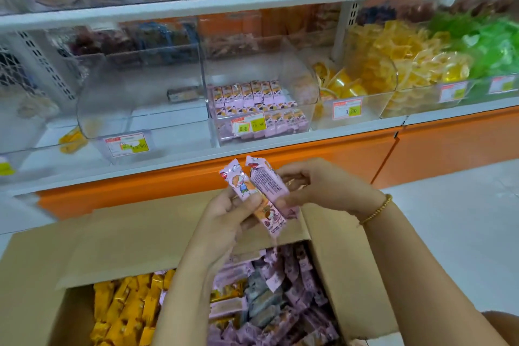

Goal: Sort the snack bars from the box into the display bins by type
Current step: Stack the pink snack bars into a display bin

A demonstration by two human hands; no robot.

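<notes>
Above an open cardboard box [92,236], my left hand [227,219] grips a pink snack bar [241,185] with a cartoon print. My right hand [317,188] pinches a second pink snack bar [265,181] beside it, text side showing. The two bars touch in a V shape. Inside the box lie several yellow bars [126,309] on the left, pink bars [297,284] on the right and a few grey ones [261,300] between. On the shelf, a clear bin [297,70] holds rows of matching pink bars [247,95]. The clear bin [140,84] left of it holds one grey bar [184,94].
A lone yellow bar [73,139] lies in the far-left bin. Bins of yellow jelly cups [345,84] and green sweets [483,45] stand to the right. Price tags [248,125] hang on the bin fronts. An orange shelf base [323,157] runs behind the box, with white floor [463,219] on the right.
</notes>
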